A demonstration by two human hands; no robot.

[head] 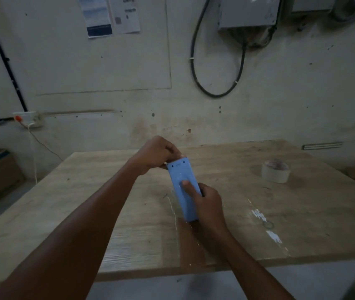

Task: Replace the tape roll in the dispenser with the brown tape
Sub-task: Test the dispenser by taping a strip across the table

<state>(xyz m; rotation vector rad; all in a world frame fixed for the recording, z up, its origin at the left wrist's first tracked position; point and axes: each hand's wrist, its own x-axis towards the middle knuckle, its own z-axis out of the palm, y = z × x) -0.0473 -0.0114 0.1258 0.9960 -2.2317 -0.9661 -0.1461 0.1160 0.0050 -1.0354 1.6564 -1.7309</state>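
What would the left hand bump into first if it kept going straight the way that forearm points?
Probably the blue dispenser, whose far end the left hand already grips; beyond that, seemingly bare table and the wall.

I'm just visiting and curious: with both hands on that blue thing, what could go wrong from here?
The blue dispenser is held above the table by the left hand at its far end and the right hand near its lower end; a slip could drop it. The left fingers work at the far end, where a cutting edge may sit. The pale tape roll lies apart, so reaching for it leaves one hand holding.
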